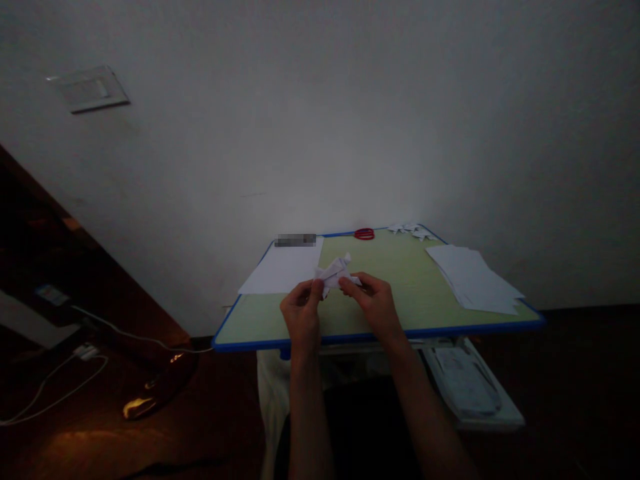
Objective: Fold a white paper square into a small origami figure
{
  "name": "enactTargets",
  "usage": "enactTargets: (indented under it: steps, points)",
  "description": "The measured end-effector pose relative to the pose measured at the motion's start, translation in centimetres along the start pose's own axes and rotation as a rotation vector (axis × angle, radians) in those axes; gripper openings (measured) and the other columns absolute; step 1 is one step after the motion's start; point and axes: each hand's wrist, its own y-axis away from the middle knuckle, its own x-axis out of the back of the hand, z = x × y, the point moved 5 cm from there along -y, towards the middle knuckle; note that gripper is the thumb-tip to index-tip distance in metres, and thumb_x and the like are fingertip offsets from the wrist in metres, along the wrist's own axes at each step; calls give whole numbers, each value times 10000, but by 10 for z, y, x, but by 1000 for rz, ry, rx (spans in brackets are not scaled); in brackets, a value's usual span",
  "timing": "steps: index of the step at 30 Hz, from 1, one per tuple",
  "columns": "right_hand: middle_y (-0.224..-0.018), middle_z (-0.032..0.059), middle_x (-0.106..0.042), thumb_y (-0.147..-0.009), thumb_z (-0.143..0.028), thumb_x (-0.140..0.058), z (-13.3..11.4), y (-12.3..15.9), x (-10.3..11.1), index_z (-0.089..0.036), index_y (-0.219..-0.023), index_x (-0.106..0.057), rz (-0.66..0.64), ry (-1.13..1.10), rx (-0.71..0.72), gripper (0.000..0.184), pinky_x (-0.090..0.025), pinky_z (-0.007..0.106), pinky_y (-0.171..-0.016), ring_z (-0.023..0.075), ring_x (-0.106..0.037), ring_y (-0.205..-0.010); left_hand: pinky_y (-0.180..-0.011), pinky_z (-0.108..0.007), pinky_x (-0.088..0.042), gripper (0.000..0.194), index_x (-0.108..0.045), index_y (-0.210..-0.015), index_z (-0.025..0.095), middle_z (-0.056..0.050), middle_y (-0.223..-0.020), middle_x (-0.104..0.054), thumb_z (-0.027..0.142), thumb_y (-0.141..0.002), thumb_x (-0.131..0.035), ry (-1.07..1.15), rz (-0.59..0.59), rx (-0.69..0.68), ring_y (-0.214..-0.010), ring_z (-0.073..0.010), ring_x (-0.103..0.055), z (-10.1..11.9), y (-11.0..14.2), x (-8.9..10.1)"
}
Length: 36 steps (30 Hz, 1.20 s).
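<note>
A small piece of folded white paper with several pointed corners is held up over the table. My left hand pinches its left side between thumb and fingers. On the right side, my right hand grips it the same way, thumb on the near face. The fingertips behind the paper are partly hidden.
White sheets lie at the table's left, and a loose stack of paper at its right. Red-handled scissors and several folded paper pieces rest along the back edge by the wall. A white cable runs at left.
</note>
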Motion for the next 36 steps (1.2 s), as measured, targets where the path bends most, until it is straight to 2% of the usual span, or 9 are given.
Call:
enactTargets:
  steps: [8, 13, 17, 21, 25, 31, 36]
  points:
    - [-647, -1, -648, -771, -432, -790, 2, -1, 6, -186, -682, -729, 74, -37, 9, 269, -462, 279, -650, 162, -576, -664, -670, -259, -490, 336, -742, -749, 153, -19, -673, -685, 480, -802, -800, 32, -145, 101, -654, -143, -617, 1, 2, -11]
    - [-665, 10, -686, -749, -457, -811, 5, -3, 3, -185, -710, -753, 20, -43, -21, 281, -481, 292, -663, 177, -610, -676, -667, -263, -496, 338, -707, -702, 153, -24, -648, -690, 460, -790, -819, 25, -160, 111, -638, -145, -631, -3, 3, -11]
    - [-773, 28, -748, -715, -458, -840, 4, -3, 0, -192, -843, -784, 7, -73, -29, 301, -519, 313, -717, 199, -656, -738, -629, -251, -485, 342, -692, -717, 159, -15, -633, -681, 469, -778, -824, 6, -142, 105, -611, -139, -620, -2, 2, -9]
    - [-891, 34, -766, -744, -454, -825, 0, -3, 0, -202, -900, -757, 37, -113, 26, 304, -526, 312, -787, 205, -674, -833, -616, -248, -485, 346, -686, -708, 161, -16, -620, -666, 471, -764, -829, -80, -193, 108, -612, -149, -633, 5, 4, -11]
    - [-772, 9, -718, -796, -484, -775, 0, -2, 2, -197, -799, -716, 79, -71, 25, 293, -499, 283, -697, 179, -630, -739, -615, -248, -481, 322, -716, -754, 162, -15, -640, -670, 467, -770, -818, -104, -243, 116, -621, -153, -631, 10, 6, -16]
    - [-743, 16, -724, -749, -473, -808, 3, -1, 4, -189, -743, -711, 79, -106, -13, 300, -498, 296, -673, 189, -634, -719, -610, -229, -429, 359, -629, -644, 168, 18, -600, -593, 438, -814, -793, -73, -201, 80, -600, -117, -550, 8, 6, -14]
    - [-733, 12, -738, -689, -456, -854, 3, -1, 3, -201, -786, -735, 59, -108, -39, 297, -519, 304, -656, 190, -655, -688, -621, -233, -413, 337, -653, -711, 174, 27, -631, -566, 463, -824, -783, 20, -153, 59, -621, -116, -520, 3, 3, -10]
